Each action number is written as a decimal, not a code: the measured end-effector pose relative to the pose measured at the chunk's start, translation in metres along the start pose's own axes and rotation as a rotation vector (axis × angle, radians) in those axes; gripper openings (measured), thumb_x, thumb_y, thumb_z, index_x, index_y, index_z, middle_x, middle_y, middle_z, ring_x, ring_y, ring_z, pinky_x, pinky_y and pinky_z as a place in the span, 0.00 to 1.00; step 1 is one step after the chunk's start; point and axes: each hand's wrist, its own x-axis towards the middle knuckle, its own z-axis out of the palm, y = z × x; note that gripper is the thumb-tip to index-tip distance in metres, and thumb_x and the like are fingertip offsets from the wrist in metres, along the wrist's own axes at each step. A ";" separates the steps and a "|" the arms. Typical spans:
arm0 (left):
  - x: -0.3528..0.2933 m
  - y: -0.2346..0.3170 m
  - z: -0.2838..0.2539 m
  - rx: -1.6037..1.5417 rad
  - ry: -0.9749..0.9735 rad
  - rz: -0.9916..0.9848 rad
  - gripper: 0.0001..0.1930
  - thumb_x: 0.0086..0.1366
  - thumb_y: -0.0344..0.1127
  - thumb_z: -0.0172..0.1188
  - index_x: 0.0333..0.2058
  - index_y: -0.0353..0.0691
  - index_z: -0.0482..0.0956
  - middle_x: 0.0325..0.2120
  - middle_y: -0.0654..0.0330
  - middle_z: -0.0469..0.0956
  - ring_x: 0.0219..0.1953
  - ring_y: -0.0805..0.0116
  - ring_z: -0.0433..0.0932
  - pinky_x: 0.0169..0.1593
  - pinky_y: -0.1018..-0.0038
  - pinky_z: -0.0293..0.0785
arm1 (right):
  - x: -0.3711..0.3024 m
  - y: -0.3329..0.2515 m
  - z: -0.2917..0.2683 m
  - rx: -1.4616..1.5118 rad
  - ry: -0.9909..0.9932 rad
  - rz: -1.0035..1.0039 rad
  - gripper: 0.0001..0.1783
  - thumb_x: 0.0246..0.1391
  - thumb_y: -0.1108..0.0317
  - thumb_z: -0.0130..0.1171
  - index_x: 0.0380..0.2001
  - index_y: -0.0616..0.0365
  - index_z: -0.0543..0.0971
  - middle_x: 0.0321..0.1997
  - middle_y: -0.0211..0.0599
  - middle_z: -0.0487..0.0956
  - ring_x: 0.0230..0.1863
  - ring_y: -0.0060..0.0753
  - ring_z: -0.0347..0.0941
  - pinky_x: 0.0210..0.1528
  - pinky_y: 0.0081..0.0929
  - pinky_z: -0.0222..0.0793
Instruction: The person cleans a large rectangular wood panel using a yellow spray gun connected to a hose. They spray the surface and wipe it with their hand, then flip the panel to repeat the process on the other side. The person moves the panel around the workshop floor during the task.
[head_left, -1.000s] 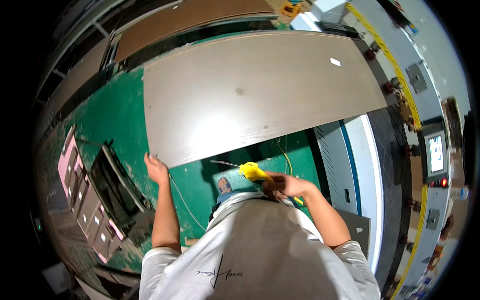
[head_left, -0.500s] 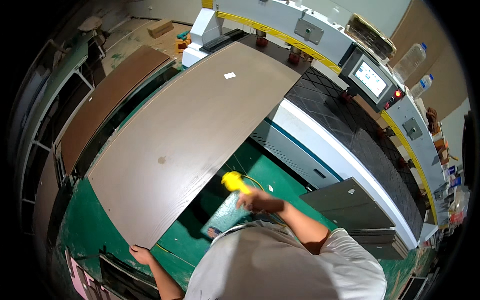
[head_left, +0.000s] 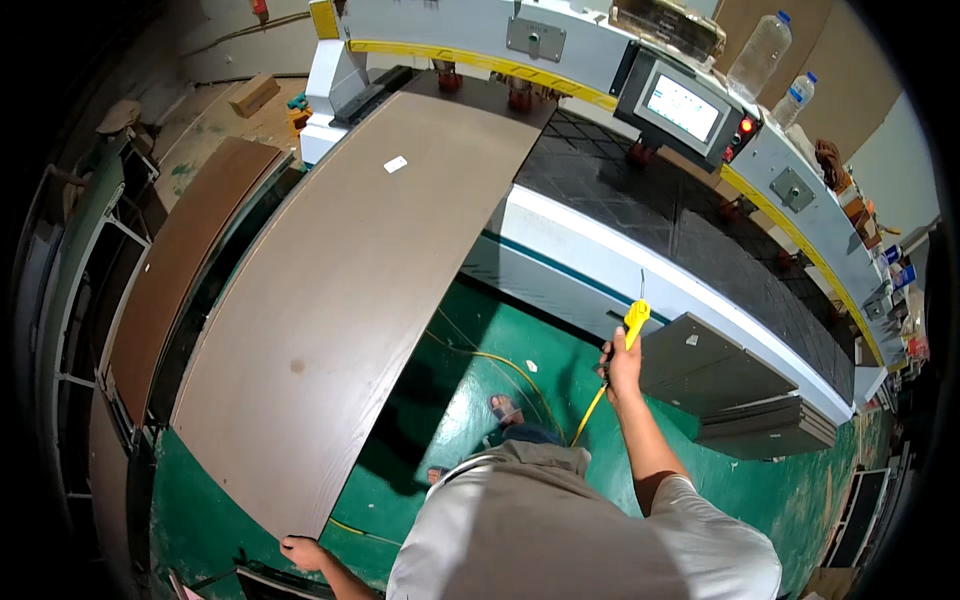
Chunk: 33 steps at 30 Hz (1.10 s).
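Observation:
My right hand [head_left: 624, 365] is closed round a yellow air blow gun [head_left: 637, 318], its thin nozzle pointing up toward the machine's white front edge. From the gun a yellow hose [head_left: 590, 415] trails down to the floor. My left hand [head_left: 303, 552] grips the near corner of a large brown-grey panel [head_left: 320, 290]. The panel's far end rests on the machine bed under the beam. On the panel are a small white label [head_left: 396, 164] and a round darker spot [head_left: 297, 367].
A white machine beam with a yellow strip [head_left: 480, 62] spans the back, carrying a lit control screen [head_left: 682, 108]. Grey panels [head_left: 715, 362] lean and lie stacked at the right. A brown panel [head_left: 190, 270] lies on a rack at the left. My feet stand on green floor [head_left: 500, 340].
My right hand has swung the blow gun rightward and away from my body, nozzle now up. My left hand still holds the panel's corner. The whole view has shifted.

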 end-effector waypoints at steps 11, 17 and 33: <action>0.005 -0.006 -0.006 0.016 -0.027 0.064 0.29 0.68 0.54 0.43 0.54 0.40 0.80 0.50 0.45 0.80 0.47 0.40 0.79 0.49 0.49 0.72 | -0.017 0.015 -0.088 -0.993 -0.665 0.144 0.14 0.60 0.60 0.62 0.32 0.60 0.84 0.22 0.26 0.79 0.22 0.22 0.75 0.23 0.25 0.69; 0.015 -0.012 -0.003 -0.002 -0.062 0.080 0.30 0.68 0.55 0.43 0.54 0.38 0.80 0.52 0.47 0.79 0.48 0.41 0.78 0.50 0.51 0.72 | -0.051 0.059 -0.081 -0.639 -0.840 0.688 0.11 0.57 0.62 0.63 0.30 0.58 0.76 0.18 0.25 0.70 0.16 0.18 0.63 0.17 0.21 0.55; 0.025 -0.026 0.004 -0.059 -0.118 -0.001 0.30 0.68 0.57 0.44 0.55 0.40 0.78 0.52 0.49 0.79 0.49 0.45 0.78 0.51 0.54 0.70 | -0.015 0.057 -0.153 -1.064 -0.890 0.573 0.20 0.51 0.52 0.72 0.29 0.59 0.81 0.18 0.26 0.73 0.16 0.22 0.66 0.19 0.25 0.60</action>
